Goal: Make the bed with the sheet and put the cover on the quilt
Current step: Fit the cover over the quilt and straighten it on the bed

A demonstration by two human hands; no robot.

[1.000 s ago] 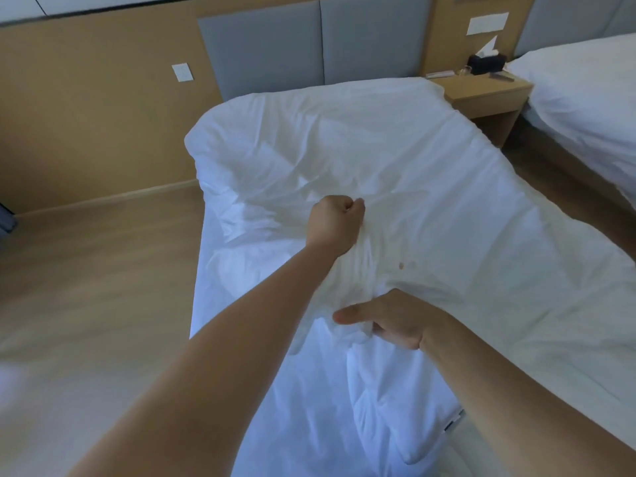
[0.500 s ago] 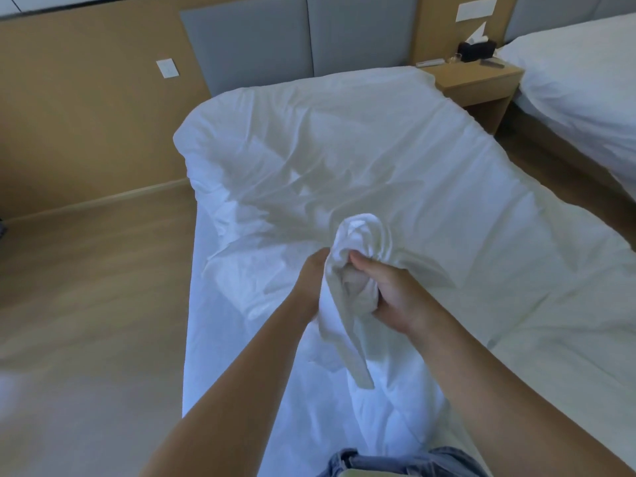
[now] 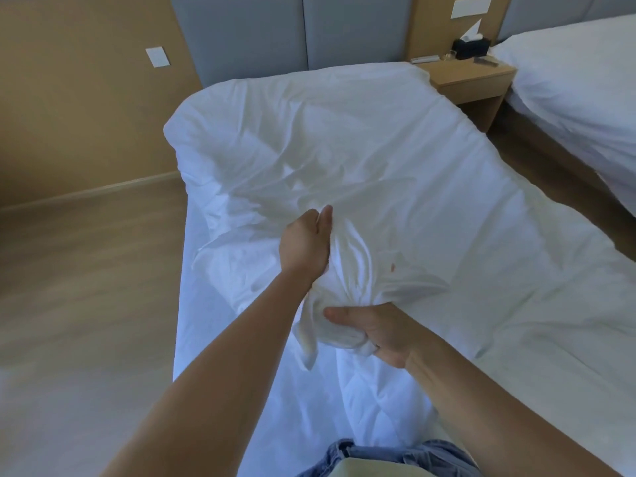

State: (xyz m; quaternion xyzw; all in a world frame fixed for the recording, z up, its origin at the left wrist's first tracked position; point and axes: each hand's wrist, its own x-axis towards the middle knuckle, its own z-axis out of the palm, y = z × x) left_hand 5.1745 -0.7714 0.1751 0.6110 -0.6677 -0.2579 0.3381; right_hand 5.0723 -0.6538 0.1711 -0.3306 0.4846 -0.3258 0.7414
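Right hand (image 3: 375, 333) squeezes the bunched cover (image 3: 358, 270), left hand (image 3: 304, 246) has fingers buried so can't tell its grip, quilt (image 3: 361, 390) sticks out bare, plenty left.

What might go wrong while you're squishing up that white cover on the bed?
The right hand grips just one bunch of the cover, with a loose tail hanging below, so it might slip free. The left hand rests against the bunch with its fingers hidden, so it may not help much. The cover lies wrinkled across the bed and could end up twisted.
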